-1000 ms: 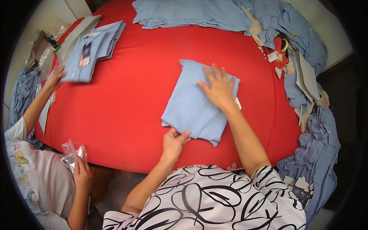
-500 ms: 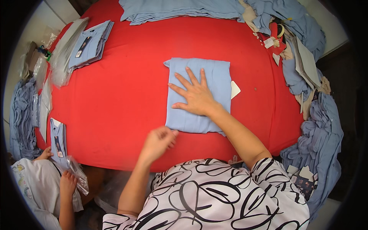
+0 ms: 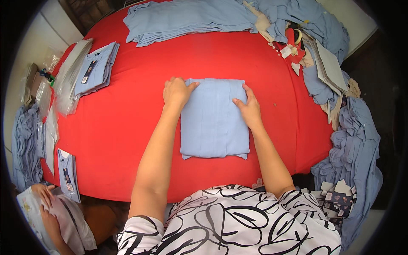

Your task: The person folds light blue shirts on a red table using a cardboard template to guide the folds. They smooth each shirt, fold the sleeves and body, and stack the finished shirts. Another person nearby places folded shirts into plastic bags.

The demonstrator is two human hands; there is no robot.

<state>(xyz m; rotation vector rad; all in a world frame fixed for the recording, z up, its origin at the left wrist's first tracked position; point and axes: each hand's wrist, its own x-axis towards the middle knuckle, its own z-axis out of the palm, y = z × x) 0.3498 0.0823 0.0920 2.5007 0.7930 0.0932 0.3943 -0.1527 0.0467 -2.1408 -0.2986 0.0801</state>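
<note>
A light blue folded shirt (image 3: 214,123) lies on the red-covered table in front of me, its plain side up with vertical creases. My left hand (image 3: 177,92) grips its far left corner, thumb on the cloth and fingers curled at the edge. On the opposite side, my right hand (image 3: 250,108) holds the upper right edge, its thumb on top and the other fingers along the side. The undersides of the fingers at both edges are hidden.
Blue shirts (image 3: 191,19) lie stacked at the far edge. Left stand clear plastic sleeves (image 3: 72,74) and finished folded shirts (image 3: 97,70). At right are grey-white boards (image 3: 327,66) and heaped blue garments (image 3: 355,140). A co-worker's hands (image 3: 46,204) show at lower left, near a narrow folded shirt (image 3: 68,176).
My right hand went from flat on the shirt to its right edge; my left rose to the far left corner. The white card at the right no longer shows. The co-worker released the narrow shirt.
</note>
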